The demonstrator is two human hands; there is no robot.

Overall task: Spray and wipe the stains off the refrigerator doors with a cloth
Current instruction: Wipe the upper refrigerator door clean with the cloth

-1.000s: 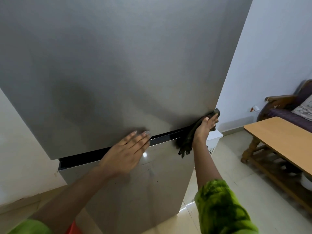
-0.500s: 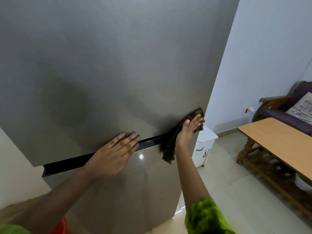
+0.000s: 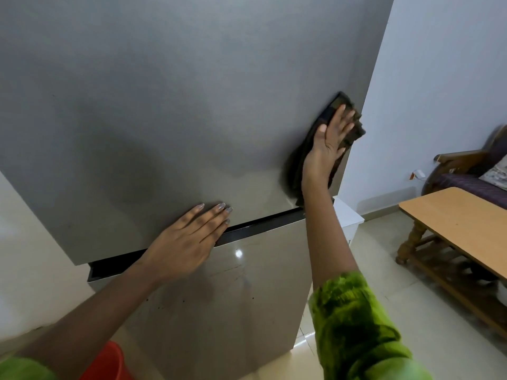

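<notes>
A person's right hand [image 3: 327, 149] presses a dark, limp cloth [image 3: 297, 163] flat-fingered against the upper refrigerator door [image 3: 178, 91] near its right edge; the left hand [image 3: 189, 239], fingers straight, braces the door's bottom edge.

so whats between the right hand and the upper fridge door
A dark cloth, pressed by the right hand against the upper door; the head view shows it.

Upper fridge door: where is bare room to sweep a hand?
Broad bare steel on the upper door above the left hand and left of the cloth. Crowded at the right edge, where the right hand presses the cloth, and around the left hand.
</notes>
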